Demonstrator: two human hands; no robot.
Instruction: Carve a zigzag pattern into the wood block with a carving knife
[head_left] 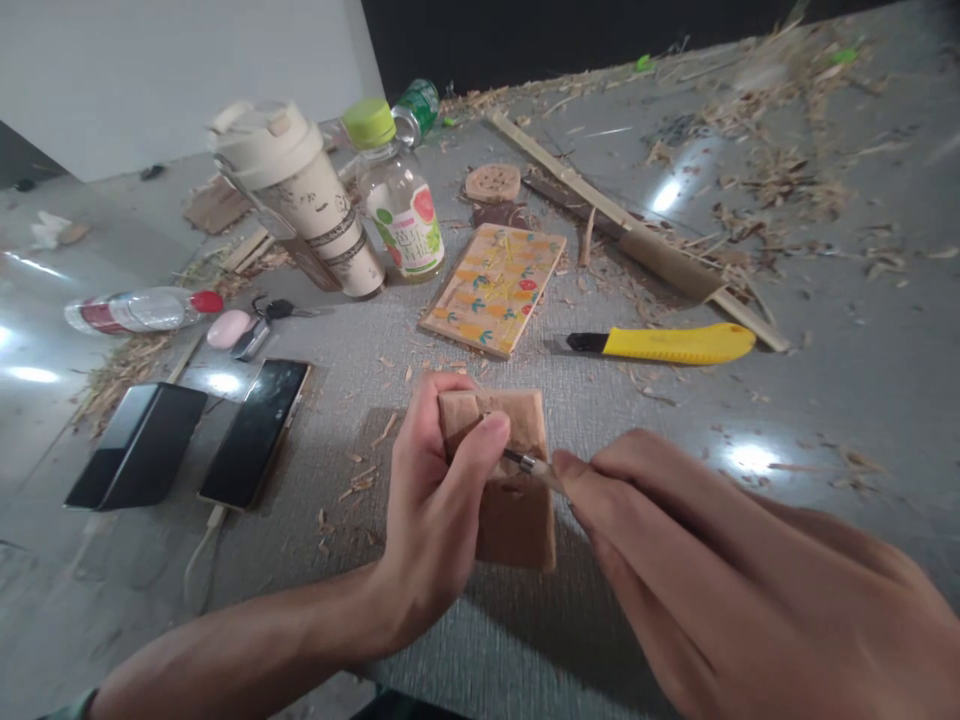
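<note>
A brown rectangular wood block [517,530] with a carved upper part is in the grip of my left hand [442,490], its thumb lying across the face. My right hand [675,560] is closed around the handle of a carving knife [540,468] with a metal collar. The blade meets the block beside my left thumb, and its very tip is hard to make out. Beyond the block lies a patterned wooden board [495,290] painted orange, yellow and blue. A yellow utility knife [667,343] rests to its right.
A cream tumbler [300,200], a green-capped bottle [401,200] and a green can [416,112] stand at the back. Two phones [255,435] [135,445], keys [277,308] and a lying bottle [142,310] are at left. Wood strips [637,220] and shavings [780,180] litter the right.
</note>
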